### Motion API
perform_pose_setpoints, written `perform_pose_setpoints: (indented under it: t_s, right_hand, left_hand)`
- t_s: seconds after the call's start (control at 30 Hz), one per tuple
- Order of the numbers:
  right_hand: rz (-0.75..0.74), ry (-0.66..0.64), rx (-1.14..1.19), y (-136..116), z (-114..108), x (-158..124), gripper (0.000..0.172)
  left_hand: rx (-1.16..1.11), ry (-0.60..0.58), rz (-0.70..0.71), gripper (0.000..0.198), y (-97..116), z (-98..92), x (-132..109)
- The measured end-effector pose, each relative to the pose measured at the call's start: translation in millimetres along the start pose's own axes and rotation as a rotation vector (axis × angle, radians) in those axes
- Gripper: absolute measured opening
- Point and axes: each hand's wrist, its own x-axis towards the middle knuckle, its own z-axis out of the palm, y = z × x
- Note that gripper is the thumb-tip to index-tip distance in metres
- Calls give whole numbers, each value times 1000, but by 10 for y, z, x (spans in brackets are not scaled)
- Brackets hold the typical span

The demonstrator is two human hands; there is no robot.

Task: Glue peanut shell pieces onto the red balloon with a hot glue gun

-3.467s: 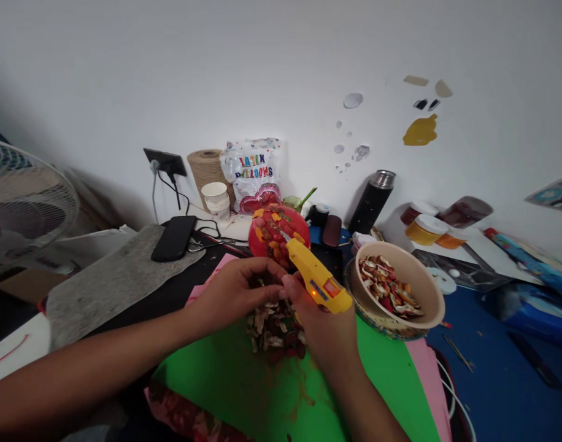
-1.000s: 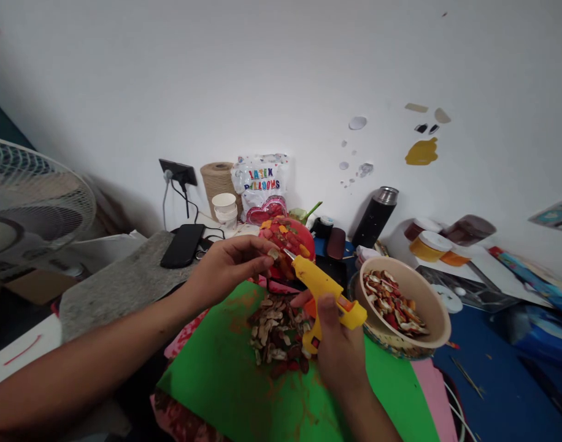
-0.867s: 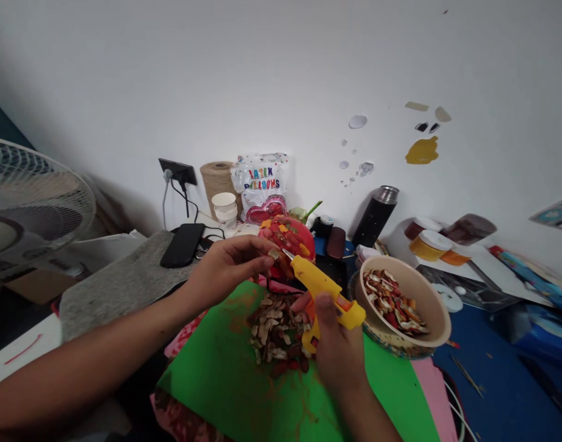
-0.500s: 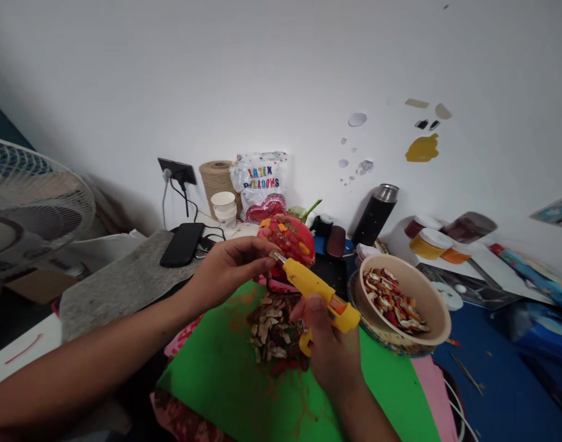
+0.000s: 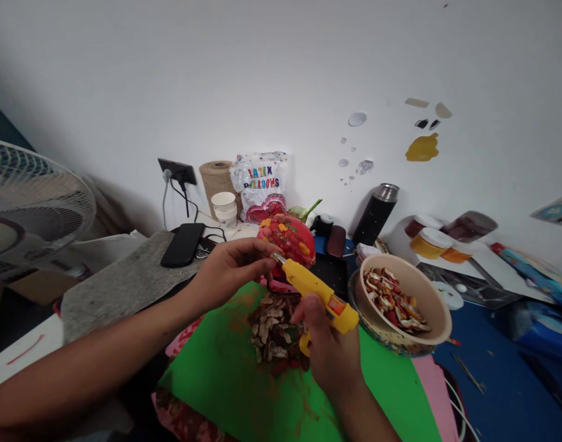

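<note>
Grasping one glue gun (image 5: 308,281) is the right grip (image 5: 332,350); the left grip (image 5: 235,265) pinches one small piece (image 5: 274,256).

Slants bare left forearm (image 5: 124,334) in from lower left. Bends left hand (image 5: 232,270) inward, thumb (image 5: 260,268) and index finger (image 5: 262,245) in a pinch. Angles right forearm (image 5: 370,411) up from bottom edge. Curls right hand (image 5: 334,353) into a grip, right thumb (image 5: 314,310) uppermost, lower than left.
</note>
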Motion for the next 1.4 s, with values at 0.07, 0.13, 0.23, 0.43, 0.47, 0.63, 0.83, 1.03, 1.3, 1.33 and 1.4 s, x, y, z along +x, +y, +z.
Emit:
perform_pose_setpoints:
  t_s: [0.07, 0.13, 0.23, 0.43, 0.47, 0.63, 0.83, 1.03, 1.3, 1.33, 1.4]
  right_hand:
    - [21, 23, -15, -25, 2, -15, 75]
    - [21, 27, -16, -35, 1, -21, 76]
    - [-2, 5, -5, -1, -5, -6, 71]
    - [-91, -22, 25, 99, -3, 26, 66]
    - [-95, -21, 26, 106, -2, 25, 67]
    - [-90, -28, 15, 127, -2, 14, 66]
    - [-66, -15, 33, 145, 4, 13, 65]
    - [-67, -8, 37, 119, 6, 17, 65]
    - [-73, 1, 13, 112, 12, 13, 66]
    - [-75, 1, 15, 108, 11, 13, 66]
    - [-73, -4, 25, 96, 11, 15, 66]
  left_hand:
    - [-10, -3, 8, 24, 0, 1, -2]
    - [-18, -7, 18, 22, -6, -2, -1]
    - [-19, -4, 23, 22, -19, -8, 3]
    - [-48, -2, 36, 21, -41, -6, 5]
    - [-47, -2, 37, 22, -42, -5, 5]
    - [-51, 2, 39, 21, -23, 3, 8]
    - [-51, 0, 41, 19, -29, 4, 9]
    - [-34, 12, 52, 18, -27, 0, 5]
    - [-12, 27, 73, 17, 10, 6, 5]
    - [-12, 33, 74, 17, 12, 7, 5]
    - [-7, 44, 73, 17, 17, 8, 5]
